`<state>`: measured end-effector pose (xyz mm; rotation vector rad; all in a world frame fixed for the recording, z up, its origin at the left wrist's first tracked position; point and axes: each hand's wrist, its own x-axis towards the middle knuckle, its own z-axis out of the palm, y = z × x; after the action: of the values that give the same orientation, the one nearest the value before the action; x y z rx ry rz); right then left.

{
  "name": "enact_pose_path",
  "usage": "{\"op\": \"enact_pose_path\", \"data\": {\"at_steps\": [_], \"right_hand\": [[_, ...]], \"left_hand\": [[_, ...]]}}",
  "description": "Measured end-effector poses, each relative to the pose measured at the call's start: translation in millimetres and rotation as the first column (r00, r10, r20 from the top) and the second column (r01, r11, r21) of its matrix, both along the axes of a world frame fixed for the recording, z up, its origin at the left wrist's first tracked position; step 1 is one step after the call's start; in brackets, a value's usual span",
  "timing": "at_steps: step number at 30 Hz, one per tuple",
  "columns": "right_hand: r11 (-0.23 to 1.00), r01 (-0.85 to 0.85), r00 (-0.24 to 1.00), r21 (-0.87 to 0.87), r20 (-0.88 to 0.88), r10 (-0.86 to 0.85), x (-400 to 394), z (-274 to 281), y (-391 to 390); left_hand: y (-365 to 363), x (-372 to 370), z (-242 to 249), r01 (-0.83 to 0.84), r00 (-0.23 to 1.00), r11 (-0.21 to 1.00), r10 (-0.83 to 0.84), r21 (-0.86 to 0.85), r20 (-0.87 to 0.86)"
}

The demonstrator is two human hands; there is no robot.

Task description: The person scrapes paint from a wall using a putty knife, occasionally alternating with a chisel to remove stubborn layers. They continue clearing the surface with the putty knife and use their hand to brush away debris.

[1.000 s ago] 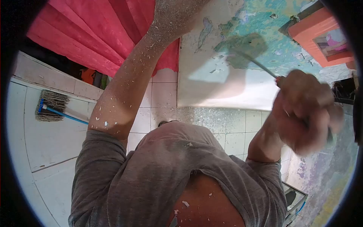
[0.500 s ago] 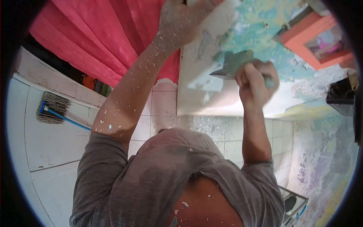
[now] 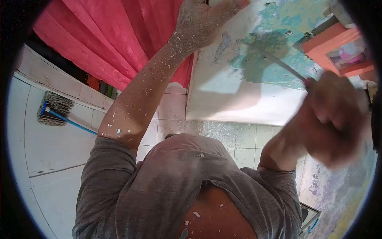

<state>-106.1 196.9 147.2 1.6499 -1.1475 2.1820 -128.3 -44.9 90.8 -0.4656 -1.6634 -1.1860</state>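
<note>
My right hand (image 3: 334, 117), smeared by motion, is wrapped round the handle of a putty knife (image 3: 285, 65). The thin blade shows edge-on and points up and left, with its tip over a wall (image 3: 292, 18) of flaking white and turquoise paint. The hand's shadow falls on that wall. At the top, my left hand (image 3: 201, 24) is at the wall's edge by the curtain, thumb stretched out and the other fingers largely cut off by the frame. Paint flakes cover its back and the forearm.
A pink curtain (image 3: 115, 36) hangs at the upper left. An orange-framed picture (image 3: 322, 46) is on the wall near my right hand. A mop-like brush with a blue handle (image 3: 71, 121) lies at the left. Paint debris (image 3: 223, 131) is scattered over the tiled floor.
My right hand has drawn back from the wall, moving right and closer to the camera with the putty knife. The blade has turned edge-on. My left hand shifts slightly right in view.
</note>
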Motion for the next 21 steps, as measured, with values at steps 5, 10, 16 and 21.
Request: {"op": "enact_pose_path", "data": {"at_steps": [5, 10, 16, 21], "right_hand": [[0.999, 0.022, 0.985, 0.033, 0.168, -0.027, -41, -68, -44], [0.993, 0.071, 0.974, 0.091, -0.22, -0.049, -10, -25, 3], [0.933, 0.281, 0.959, 0.223, -0.098, -0.265, -21, -62, -16], [0.901, 0.431, 0.865, 0.048, -0.306, -0.398, 8, -35, -22]], "left_hand": [[10, 5, 4, 0.123, 0.992, 0.989, -0.125, 0.076, 0.015], [7, -1, 2, 0.044, 0.997, 0.998, -0.047, -0.048, -0.06], [5, -1, 5, 0.052, 0.997, 0.998, -0.053, -0.017, -0.051], [-3, -2, 2, -0.039, 0.997, 0.995, 0.033, -0.091, -0.066]]}}
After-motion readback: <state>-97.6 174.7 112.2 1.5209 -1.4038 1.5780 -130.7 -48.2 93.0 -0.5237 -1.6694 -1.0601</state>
